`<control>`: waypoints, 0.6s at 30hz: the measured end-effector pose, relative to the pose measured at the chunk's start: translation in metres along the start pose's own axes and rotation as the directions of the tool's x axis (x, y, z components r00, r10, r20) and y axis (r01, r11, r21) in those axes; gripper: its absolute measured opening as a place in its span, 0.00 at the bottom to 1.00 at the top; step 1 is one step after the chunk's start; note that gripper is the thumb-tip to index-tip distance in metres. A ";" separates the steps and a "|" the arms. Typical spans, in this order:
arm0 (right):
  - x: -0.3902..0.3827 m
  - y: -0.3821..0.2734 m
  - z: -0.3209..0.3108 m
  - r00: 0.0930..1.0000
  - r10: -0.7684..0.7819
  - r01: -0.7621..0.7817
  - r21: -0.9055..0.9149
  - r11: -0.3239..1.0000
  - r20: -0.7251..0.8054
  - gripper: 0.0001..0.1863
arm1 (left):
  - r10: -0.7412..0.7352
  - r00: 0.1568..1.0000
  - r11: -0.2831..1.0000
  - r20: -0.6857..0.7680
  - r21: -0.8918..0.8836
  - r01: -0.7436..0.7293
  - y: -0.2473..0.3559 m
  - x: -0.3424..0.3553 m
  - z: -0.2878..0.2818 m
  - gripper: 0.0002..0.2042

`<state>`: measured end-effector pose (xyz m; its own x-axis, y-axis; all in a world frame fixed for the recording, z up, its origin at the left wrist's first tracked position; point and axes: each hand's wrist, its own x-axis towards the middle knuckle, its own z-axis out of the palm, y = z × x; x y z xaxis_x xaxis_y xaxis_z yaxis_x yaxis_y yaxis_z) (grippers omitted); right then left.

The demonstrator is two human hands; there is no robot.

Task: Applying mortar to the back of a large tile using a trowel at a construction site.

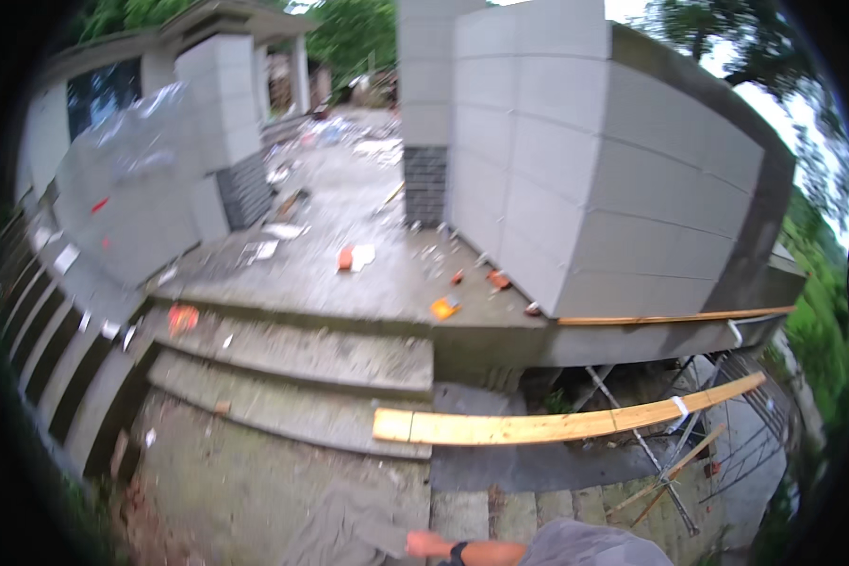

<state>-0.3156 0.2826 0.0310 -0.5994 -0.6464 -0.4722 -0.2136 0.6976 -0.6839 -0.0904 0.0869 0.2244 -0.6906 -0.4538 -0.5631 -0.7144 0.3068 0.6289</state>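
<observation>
Low in the view, my right hand (429, 544) reaches in from the right. Its wrist wears a dark watch (458, 553), and a grey sleeve (585, 545) covers the upper arm. The small, blurred fingers look curled closed; what they hold, if anything, I cannot make out. Just left of the hand lies grey cloth (344, 528), seemingly my trousers. My left hand is out of sight. Ahead and to the right, a long, pale stack of wooden boards (528, 429) rests apart from my hand.
Concrete steps (292, 363) rise to a littered landing (302, 259). An orange object (445, 307) lies near its edge. A grey tiled wall (528, 141) stands right; a plastic-draped wall (137, 179) stands left. Metal scaffold poles (656, 453) cross below the boards. More steps (57, 349) curve left.
</observation>
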 end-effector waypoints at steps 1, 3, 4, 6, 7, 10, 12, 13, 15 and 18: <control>-0.011 -0.006 -0.023 0.996 0.016 -0.017 -0.001 1.000 -0.084 0.21 | 0.035 0.999 0.999 0.020 0.019 -0.036 0.017 0.007 0.001 0.21; -0.028 -0.011 -0.030 0.989 -0.014 0.020 0.041 0.999 -0.145 0.21 | 0.115 0.992 0.992 0.060 0.053 -0.118 0.042 0.019 0.001 0.21; -0.037 -0.013 -0.029 0.987 -0.033 0.042 0.058 0.997 -0.157 0.21 | 0.147 0.986 0.986 0.083 0.063 -0.152 0.054 0.025 0.002 0.21; -0.048 -0.014 -0.023 0.986 -0.075 0.090 0.093 0.992 -0.151 0.21 | 0.191 0.975 0.976 0.116 0.086 -0.202 0.071 0.034 0.002 0.21; -0.050 -0.014 -0.020 0.986 -0.101 0.116 0.110 0.987 -0.133 0.21 | 0.207 0.970 0.971 0.128 0.096 -0.220 0.079 0.038 0.002 0.21; -0.044 -0.019 -0.028 0.975 -0.055 0.074 0.084 0.994 -0.214 0.14 | 0.235 0.959 0.958 0.157 0.127 -0.256 0.099 0.049 0.005 0.21; -0.071 -0.041 -0.041 0.951 -0.177 0.280 0.471 0.837 -0.252 0.12 | 0.251 0.953 0.952 0.171 0.137 -0.275 0.106 0.055 0.004 0.21; -0.086 -0.048 -0.053 0.903 -0.274 0.428 0.746 0.510 -0.331 0.11 | 0.258 0.949 0.947 0.183 0.145 -0.285 0.110 0.056 0.006 0.21; -0.083 -0.050 -0.047 0.908 -0.222 0.418 0.753 0.509 -0.354 0.12 | 0.254 0.948 0.946 0.192 0.155 -0.285 0.112 0.057 0.006 0.21; -0.077 -0.045 -0.043 0.896 -0.187 0.410 0.591 0.695 -0.402 0.15 | 0.255 0.944 0.941 0.210 0.172 -0.293 0.116 0.058 0.007 0.22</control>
<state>-0.2932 0.3144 0.1221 -0.8073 -0.5858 -0.0714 0.0614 0.0370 -0.9974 -0.2141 0.1019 0.2607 -0.8577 -0.1740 -0.4838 -0.4892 0.5657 0.6638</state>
